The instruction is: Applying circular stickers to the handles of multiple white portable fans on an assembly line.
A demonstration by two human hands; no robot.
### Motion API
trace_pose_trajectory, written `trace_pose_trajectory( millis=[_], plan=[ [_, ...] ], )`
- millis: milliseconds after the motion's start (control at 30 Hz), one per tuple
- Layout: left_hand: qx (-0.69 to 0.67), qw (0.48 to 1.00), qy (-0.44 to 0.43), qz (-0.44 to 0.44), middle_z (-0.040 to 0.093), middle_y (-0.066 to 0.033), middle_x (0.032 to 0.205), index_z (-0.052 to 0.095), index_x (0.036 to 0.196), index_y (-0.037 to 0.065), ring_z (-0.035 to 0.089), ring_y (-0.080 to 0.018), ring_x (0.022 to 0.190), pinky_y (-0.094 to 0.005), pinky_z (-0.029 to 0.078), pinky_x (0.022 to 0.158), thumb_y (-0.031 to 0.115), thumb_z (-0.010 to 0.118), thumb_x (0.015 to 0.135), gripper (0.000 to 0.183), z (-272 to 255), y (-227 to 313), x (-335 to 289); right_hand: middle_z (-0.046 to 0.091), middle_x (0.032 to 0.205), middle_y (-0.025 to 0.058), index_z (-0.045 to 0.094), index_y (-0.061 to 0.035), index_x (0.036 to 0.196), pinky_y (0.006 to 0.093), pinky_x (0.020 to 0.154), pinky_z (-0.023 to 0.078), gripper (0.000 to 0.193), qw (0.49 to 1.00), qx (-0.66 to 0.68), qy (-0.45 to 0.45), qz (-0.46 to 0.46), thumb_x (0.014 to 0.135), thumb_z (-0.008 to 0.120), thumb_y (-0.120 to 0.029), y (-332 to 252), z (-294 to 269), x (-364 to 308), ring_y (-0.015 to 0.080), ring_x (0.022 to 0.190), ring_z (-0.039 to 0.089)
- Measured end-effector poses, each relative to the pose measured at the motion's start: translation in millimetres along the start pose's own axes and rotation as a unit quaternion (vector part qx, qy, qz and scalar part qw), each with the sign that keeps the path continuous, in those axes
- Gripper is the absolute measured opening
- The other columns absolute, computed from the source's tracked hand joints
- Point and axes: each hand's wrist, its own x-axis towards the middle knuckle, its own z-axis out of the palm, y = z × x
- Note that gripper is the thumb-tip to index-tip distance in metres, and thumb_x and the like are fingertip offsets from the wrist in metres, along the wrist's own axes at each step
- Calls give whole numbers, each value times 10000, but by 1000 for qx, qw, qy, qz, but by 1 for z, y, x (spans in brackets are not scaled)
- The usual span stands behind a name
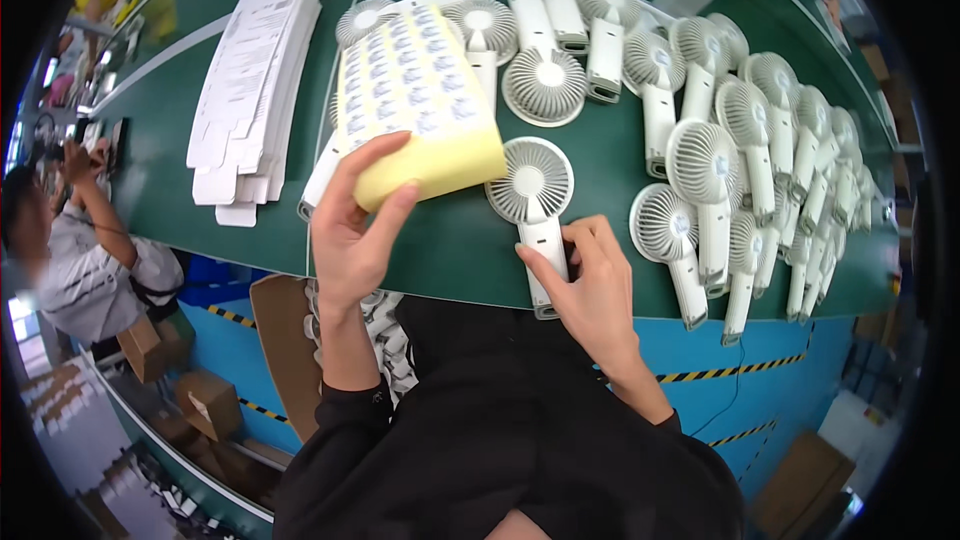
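Note:
My left hand (355, 220) pinches the near edge of a yellow-backed sheet of stickers (415, 90), thumb in front and fingers behind. Rows of small printed labels cover its upper part, and the near end is bare yellow. The sheet is raised over several white fans and hides parts of them. At the table's near edge, my right hand (590, 285) grips the handle of a white handheld fan (530, 180), thumb on one side and fingers on the other. That fan lies face up, its round grille pointing away from me.
Several more white handheld fans (703, 165) crowd the green table (420, 260) on the right and at the back. A stack of flat white cartons (245, 100) lies at left. Below the edge is an open cardboard box (285, 350) with white items. Another person (85, 250) works at far left.

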Motion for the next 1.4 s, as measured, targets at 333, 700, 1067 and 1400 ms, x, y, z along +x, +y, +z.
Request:
trace_pose_trajectory(
  millis=[333,700,1067,1400],
  plan=[
    [65,992,-94,55,653,-159,1207,546,1333,32,649,-197,1069,-287,478,917,-3,706,831,528,-3,5,-8,624,991,90,379,66,1347,268,871,460,527,934,338,-85,-85,880,625,52,-44,17,51,129,910,597],
    [75,997,-26,9,728,-81,1032,693,1101,22,704,-148,921,-249,534,815,-33,687,828,278,-8,3,3,541,1004,77,740,-135,1039,339,769,413,416,898,-141,112,-402,644,834,-44,-48,22,66,232,901,510],
    [221,958,61,175,671,-156,1163,586,1231,-67,650,-227,1035,-304,482,925,108,711,839,447,-15,-9,4,606,934,97,649,-24,888,311,708,474,170,949,125,77,-278,760,743,39,-39,-5,76,211,802,570],
    [199,945,230,123,523,-162,1363,482,1353,-45,536,-224,1208,-338,428,1017,144,572,950,454,-32,-55,8,610,999,61,625,0,887,243,701,430,99,978,54,-137,-147,826,698,29,-3,-20,83,105,776,506]
  ],
)
